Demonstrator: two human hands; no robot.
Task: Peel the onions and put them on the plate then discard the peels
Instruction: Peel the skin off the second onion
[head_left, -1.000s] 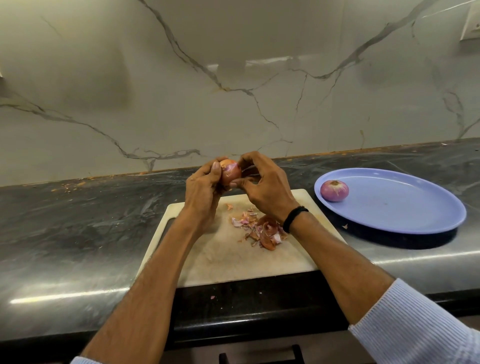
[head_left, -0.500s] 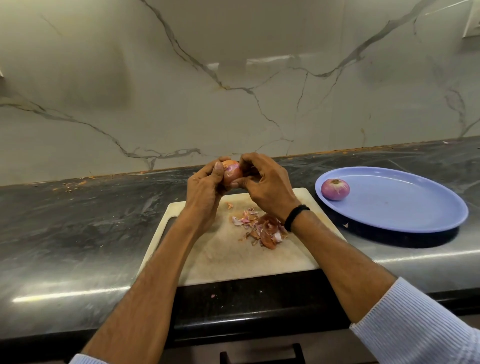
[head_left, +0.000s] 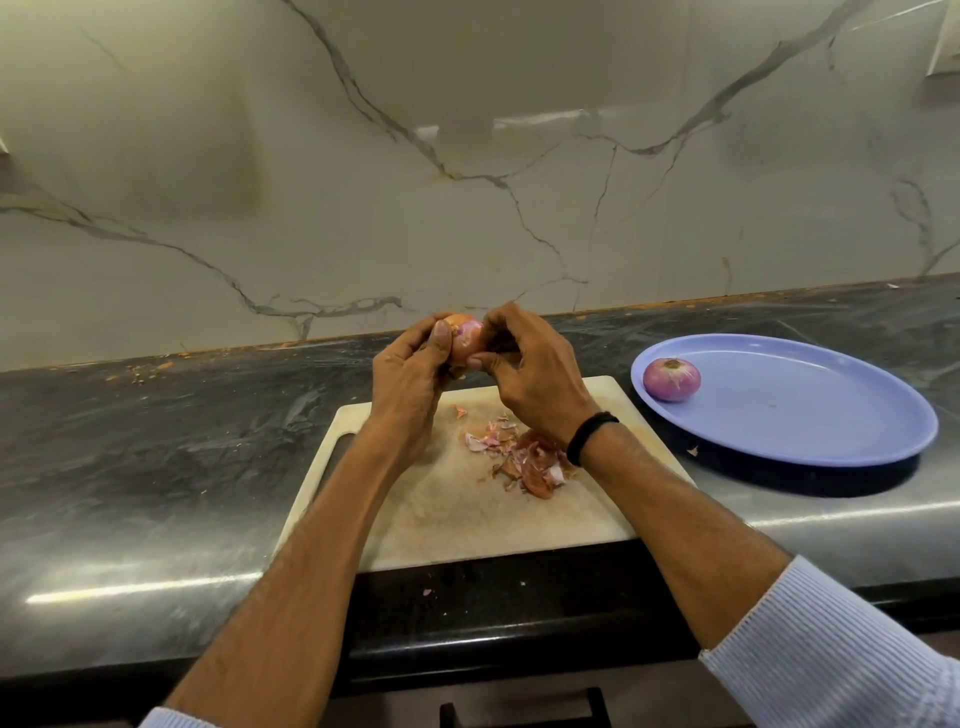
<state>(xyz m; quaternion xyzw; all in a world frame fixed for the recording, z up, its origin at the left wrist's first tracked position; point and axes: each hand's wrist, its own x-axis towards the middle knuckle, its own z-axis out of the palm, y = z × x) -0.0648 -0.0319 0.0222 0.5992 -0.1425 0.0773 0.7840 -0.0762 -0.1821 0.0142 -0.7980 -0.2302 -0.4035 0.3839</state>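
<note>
A small partly peeled onion is held above the far edge of the white cutting board. My left hand grips it from the left, thumb up against its side. My right hand pinches the onion's skin from the right with thumb and curled fingers. A pile of pink and brown peels lies on the board under my right wrist. One peeled onion sits at the left side of the blue plate.
The board and plate rest on a dark stone counter with a marble wall behind. Small peel scraps lie by the plate's near rim and at the counter's front edge. A drawer handle shows below.
Both hands stay on the onion in the same place; my right fingers have shifted slightly on its skin. The peel pile and the plate are unchanged.
</note>
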